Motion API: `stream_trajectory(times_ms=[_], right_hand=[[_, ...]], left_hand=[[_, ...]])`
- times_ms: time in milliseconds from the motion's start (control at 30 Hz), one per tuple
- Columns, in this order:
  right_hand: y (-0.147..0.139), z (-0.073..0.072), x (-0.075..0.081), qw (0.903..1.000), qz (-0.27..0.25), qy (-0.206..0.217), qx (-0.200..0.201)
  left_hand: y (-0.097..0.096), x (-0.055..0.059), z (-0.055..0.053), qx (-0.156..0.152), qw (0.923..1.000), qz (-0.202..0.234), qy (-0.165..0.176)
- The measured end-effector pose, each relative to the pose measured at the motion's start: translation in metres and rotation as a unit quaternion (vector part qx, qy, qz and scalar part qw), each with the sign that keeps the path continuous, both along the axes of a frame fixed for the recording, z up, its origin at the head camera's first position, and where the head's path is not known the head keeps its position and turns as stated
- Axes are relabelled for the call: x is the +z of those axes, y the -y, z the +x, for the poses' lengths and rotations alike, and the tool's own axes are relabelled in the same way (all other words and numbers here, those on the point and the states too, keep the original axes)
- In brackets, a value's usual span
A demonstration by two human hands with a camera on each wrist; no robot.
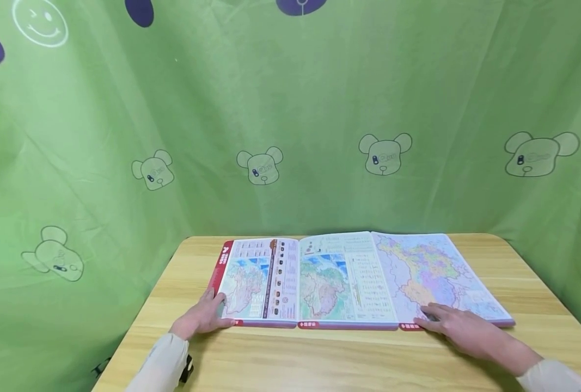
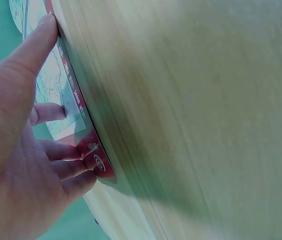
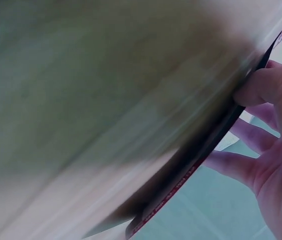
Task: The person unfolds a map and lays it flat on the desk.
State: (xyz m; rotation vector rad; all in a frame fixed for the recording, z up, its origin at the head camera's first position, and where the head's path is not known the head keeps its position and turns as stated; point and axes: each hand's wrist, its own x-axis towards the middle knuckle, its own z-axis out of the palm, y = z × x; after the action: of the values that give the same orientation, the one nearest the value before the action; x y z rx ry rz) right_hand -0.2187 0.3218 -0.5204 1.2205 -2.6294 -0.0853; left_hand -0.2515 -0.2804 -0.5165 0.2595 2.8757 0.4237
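Note:
A wide folding map point(image 1: 322, 288) lies spread across the table in three panels, with printed maps, text and red edge labels. Its left edge carries a red strip point(image 1: 219, 275). At the near left corner, my left hand point(image 1: 203, 314) rests with fingers spread and thumb along the front edge. The left wrist view has that hand point(image 2: 21, 150) touching the red corner with its fingertips. Over the front edge of the right panel lies my right hand point(image 1: 466, 329). In the right wrist view this hand point(image 3: 275, 150) pinches the edge, thumb below and fingers on top.
The wooden table point(image 1: 290, 359) has rounded far corners. Behind and beside it hangs a green curtain point(image 1: 319, 109) printed with bear heads. Near the left sleeve a small black object point(image 1: 186, 370) is partly hidden.

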Motion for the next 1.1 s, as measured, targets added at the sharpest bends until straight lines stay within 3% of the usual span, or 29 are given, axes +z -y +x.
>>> stream_trajectory(times_ms=[167,400,667,1100], right_hand=[[0.001,0.001,0.001,0.9999,0.000,0.014,0.000],[0.001,0.008,0.002,0.9977,-0.024,0.053,-0.035],[-0.002,0.009,-0.002,0.9968,-0.040,0.056,-0.040],[-0.002,0.006,-0.001,0.9979,-0.039,0.043,-0.028]], left_hand=[[-0.001,0.002,0.001,0.003,1.0000,0.002,0.003],[-0.002,0.003,0.003,0.001,1.0000,0.004,-0.004],[-0.002,0.003,0.004,0.002,1.0000,0.001,-0.005],[-0.002,-0.002,0.004,-0.009,0.9992,-0.039,0.007]])
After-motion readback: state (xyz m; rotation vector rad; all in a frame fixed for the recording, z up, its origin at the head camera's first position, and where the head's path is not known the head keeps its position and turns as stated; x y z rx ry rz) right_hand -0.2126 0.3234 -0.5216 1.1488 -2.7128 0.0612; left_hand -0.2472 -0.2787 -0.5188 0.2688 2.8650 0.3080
